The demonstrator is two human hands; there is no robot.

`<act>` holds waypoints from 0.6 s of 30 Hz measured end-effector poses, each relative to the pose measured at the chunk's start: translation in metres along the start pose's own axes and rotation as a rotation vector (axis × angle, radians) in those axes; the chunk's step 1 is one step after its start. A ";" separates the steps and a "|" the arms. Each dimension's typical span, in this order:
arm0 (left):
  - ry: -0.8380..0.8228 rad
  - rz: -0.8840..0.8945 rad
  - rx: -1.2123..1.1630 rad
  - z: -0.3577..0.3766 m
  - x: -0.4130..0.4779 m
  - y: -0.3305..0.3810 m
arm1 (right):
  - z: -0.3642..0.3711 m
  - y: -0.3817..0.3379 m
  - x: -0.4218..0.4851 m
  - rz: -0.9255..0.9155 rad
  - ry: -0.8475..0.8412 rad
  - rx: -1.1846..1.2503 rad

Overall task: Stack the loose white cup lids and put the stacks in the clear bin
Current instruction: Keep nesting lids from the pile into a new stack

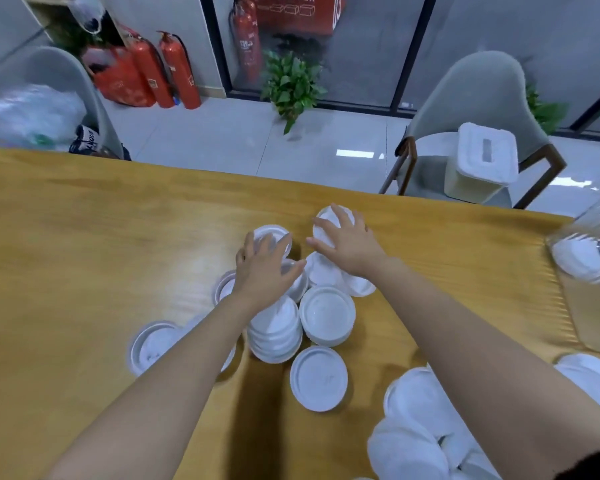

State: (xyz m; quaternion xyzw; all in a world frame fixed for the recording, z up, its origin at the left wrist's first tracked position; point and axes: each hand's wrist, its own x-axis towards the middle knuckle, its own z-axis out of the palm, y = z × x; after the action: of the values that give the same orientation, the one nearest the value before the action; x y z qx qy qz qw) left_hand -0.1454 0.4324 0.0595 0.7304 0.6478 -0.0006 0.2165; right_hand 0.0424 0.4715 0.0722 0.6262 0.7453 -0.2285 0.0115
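Partway: clear bin (pixel 582 317) holds some lids; loose lids (pixel 318 382) and short stacks (pixel 276 336) remain on worktop (pixel 84 237). Left hand (pixel 264 268) and right hand (pixel 347 247) fingers spread wide over far lids.

I see plain white lids (pixel 327 315) scattered on my counter (pixel 84 237), which is honey-yellow with a streaky wood grain. The bin (pixel 596 327) is clear, with white showing through. Beyond, the fire extinguishers (pixel 179 71) are red, the plant (pixel 291 84) green, the chair (pixel 482 95) grey-green, and the floor (pixel 222 133) pale grey tile.
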 end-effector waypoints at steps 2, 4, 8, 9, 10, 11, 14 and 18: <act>0.016 0.031 0.012 0.007 -0.010 0.003 | 0.004 0.001 -0.014 -0.050 -0.009 -0.017; 0.005 0.048 0.027 0.014 -0.024 0.010 | 0.010 0.005 -0.035 -0.097 -0.018 -0.032; 0.013 0.073 0.097 0.034 -0.065 0.029 | 0.020 0.017 -0.088 -0.155 -0.045 -0.063; 0.019 0.079 0.106 0.038 -0.075 0.035 | 0.022 0.020 -0.101 -0.167 -0.049 -0.079; 0.023 0.084 0.115 0.043 -0.085 0.040 | 0.023 0.022 -0.112 -0.177 -0.054 -0.093; 0.021 0.087 0.126 0.047 -0.095 0.044 | 0.025 0.025 -0.124 -0.187 -0.062 -0.104; 0.022 0.084 0.160 0.055 -0.124 0.054 | 0.028 0.028 -0.158 -0.193 -0.068 -0.123; 0.046 0.088 0.149 0.064 -0.165 0.066 | 0.037 0.031 -0.196 -0.230 -0.046 -0.126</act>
State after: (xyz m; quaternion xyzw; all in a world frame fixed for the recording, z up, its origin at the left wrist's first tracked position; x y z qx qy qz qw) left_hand -0.0920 0.2520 0.0686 0.7720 0.6181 -0.0226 0.1464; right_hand 0.1038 0.2801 0.0888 0.5291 0.8248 -0.1953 0.0418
